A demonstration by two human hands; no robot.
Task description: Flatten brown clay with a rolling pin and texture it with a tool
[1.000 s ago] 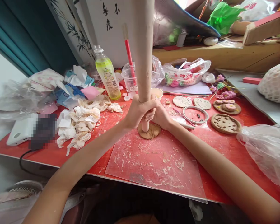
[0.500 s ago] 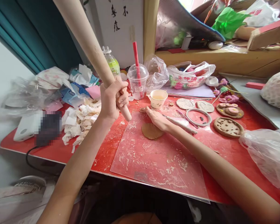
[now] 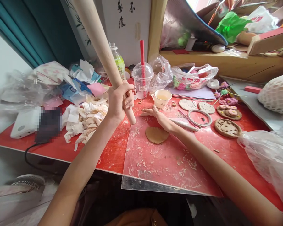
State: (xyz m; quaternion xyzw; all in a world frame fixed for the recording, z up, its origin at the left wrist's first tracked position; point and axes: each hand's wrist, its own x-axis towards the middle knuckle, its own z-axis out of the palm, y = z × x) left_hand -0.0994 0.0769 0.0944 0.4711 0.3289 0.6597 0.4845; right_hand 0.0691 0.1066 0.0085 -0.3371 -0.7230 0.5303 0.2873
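One clay disc (image 3: 157, 135): left hand (image 3: 121, 100) wraps round rolling pin (image 3: 106, 59) left of disc; right hand (image 3: 157, 115) spread, empty, just behind it.

Smooth wooden rod (image 3: 103, 50), matt clay disc (image 3: 157, 135)

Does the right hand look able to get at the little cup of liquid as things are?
Probably yes: the right hand looks empty, open and close to the cup, with nothing visible blocking the way. The left hand is wrapped around the thick rod.
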